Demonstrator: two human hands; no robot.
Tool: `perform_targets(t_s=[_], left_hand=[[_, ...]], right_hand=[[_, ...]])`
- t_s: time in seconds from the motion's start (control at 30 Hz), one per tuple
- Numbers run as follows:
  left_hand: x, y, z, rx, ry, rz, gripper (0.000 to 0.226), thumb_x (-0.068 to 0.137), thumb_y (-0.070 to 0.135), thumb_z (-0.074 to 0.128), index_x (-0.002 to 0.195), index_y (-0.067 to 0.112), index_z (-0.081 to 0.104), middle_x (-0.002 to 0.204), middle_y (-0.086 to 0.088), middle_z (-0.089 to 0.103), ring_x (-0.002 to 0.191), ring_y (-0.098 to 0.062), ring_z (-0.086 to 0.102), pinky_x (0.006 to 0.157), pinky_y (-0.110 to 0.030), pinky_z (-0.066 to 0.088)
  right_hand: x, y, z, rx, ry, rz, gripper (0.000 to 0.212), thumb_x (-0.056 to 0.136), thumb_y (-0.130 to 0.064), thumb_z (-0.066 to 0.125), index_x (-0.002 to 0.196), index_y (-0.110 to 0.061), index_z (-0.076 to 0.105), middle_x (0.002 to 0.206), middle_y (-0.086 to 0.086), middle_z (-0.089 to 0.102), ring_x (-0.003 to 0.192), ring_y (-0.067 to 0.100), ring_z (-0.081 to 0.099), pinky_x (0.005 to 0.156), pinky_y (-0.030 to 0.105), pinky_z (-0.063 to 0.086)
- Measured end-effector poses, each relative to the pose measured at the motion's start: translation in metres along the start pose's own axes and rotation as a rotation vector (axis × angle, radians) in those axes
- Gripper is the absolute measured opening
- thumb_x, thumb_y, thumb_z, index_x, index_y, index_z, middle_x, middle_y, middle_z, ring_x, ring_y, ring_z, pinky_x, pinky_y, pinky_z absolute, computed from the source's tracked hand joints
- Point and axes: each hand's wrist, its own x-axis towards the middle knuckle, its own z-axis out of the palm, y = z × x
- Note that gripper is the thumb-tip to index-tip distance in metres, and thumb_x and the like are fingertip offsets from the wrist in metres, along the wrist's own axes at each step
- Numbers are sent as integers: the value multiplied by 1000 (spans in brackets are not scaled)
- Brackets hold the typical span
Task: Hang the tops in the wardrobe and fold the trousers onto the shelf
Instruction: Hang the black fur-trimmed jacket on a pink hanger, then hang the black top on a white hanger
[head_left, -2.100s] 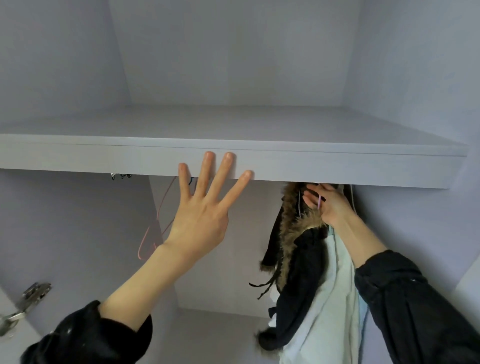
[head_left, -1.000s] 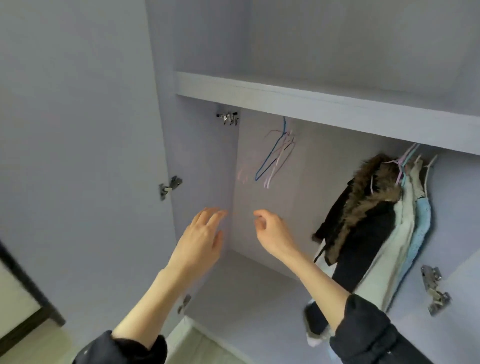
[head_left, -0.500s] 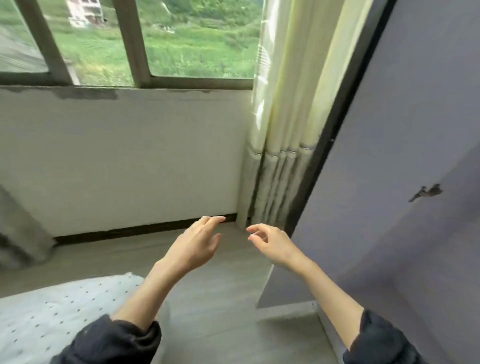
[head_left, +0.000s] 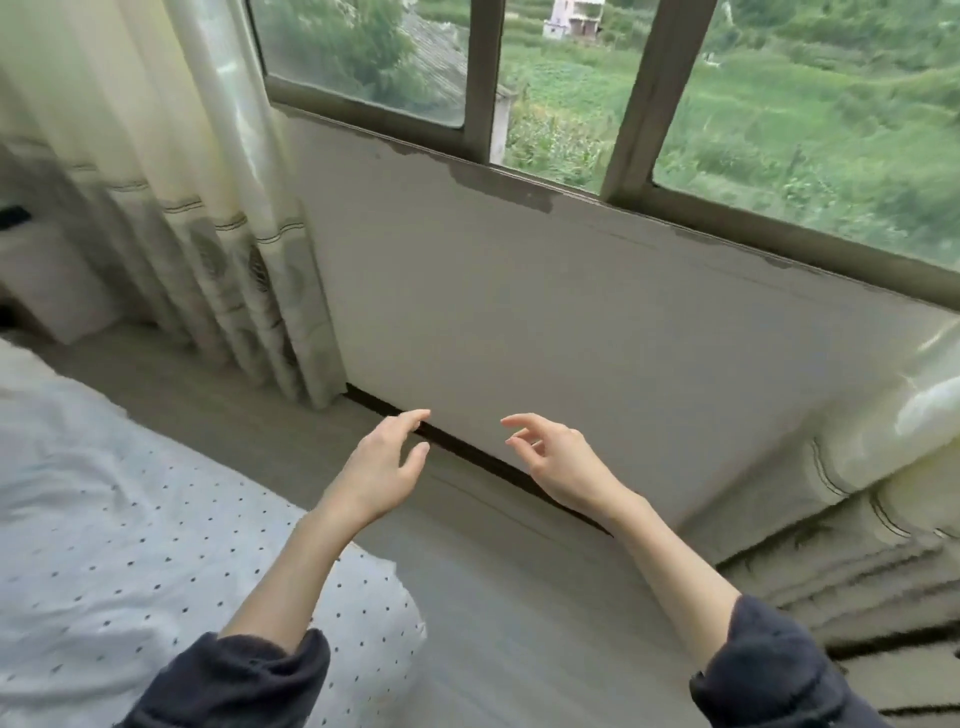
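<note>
Task garments and wardrobe: none of the tops, trousers or wardrobe shows in this view, so where they lie cannot be told.

Your left hand (head_left: 382, 470): bare, raised in front of you, fingers relaxed and loosely extended, thumb apart from them, holding nothing. A dark rolled-up sleeve (head_left: 244, 680) covers the forearm near the elbow.

Your right hand (head_left: 558, 460): bare, raised level with the left and near it, the two apart. Fingers loosely curled, forefinger and thumb slightly spread, holding nothing. A matching dark sleeve (head_left: 774, 675) sits pushed up on this arm.

White bedcover with small dark dots (head_left: 119, 519): lower left, beneath your left forearm.

Grey wood-look floor (head_left: 519, 597): between the bed and the wall, below both hands.

Plain off-white wall (head_left: 545, 322): straight ahead, with a dark skirting strip (head_left: 467, 452) at its foot.

Window with dull brown frame (head_left: 654, 98): above the wall, giving onto green vegetation.

Cream patterned curtain (head_left: 208, 182): hanging at the left of the window, reaching the floor. A second cream curtain (head_left: 883, 467) bunches at the right edge.
</note>
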Motion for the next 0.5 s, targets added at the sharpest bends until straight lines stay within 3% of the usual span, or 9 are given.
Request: perform_targets(t_s=[0.23,0.33,0.5], left_hand=[[51,-55,-40,-45,266,-274,39,97,17,47,136,18,47,133,-2,50,122,-13,47,100,-19,32],[91,-97,-67,-44,371,-402,39,97,18,46,136,20,46,134,0,49,124,-12,45,101,-22,34],[155,-146,-106,-76,482,-493,38,97,18,46,135,19,47,133,0,49,122,-11,46,96,-16,30]], right_hand=[[147,-46,7,-32,-250,-218,29,99,-20,43,123,-22,58,107,-4,65,96,15,59,82,19,40],[229,-79,32,-43,-366,-320,28,98,-22,45,121,-25,60,107,-4,66,98,14,61,81,18,42],[331,-135,63,-92,-438,-441,28,98,-20,46,123,-21,59,108,-4,66,103,14,60,90,22,42]])
